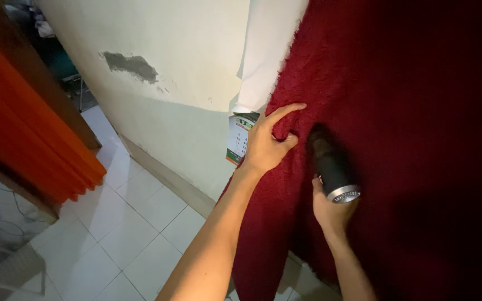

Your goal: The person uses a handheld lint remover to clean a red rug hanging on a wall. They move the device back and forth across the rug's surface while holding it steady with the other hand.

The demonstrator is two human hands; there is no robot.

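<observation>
Right now I am pressing my left hand (267, 146) against the red shaggy rug (408, 139), which is hanging upright on the right of the scene against the cream wall (168, 67). My fingers are pinching a fold of pile near the rug's left edge. My right hand (330, 210) is closing around a dark handheld tool (333, 167) with a round silver end facing me, its far end pushing into the pile just beside my left thumb. I am judging the work as under way: I am working only near the left edge, and most of the rug to the right is lying in shadow, so I cannot tell what is done there. The pile is looking thick, fuzzy and deep red. White floor tiles (140, 223) are showing on the near left.
</observation>
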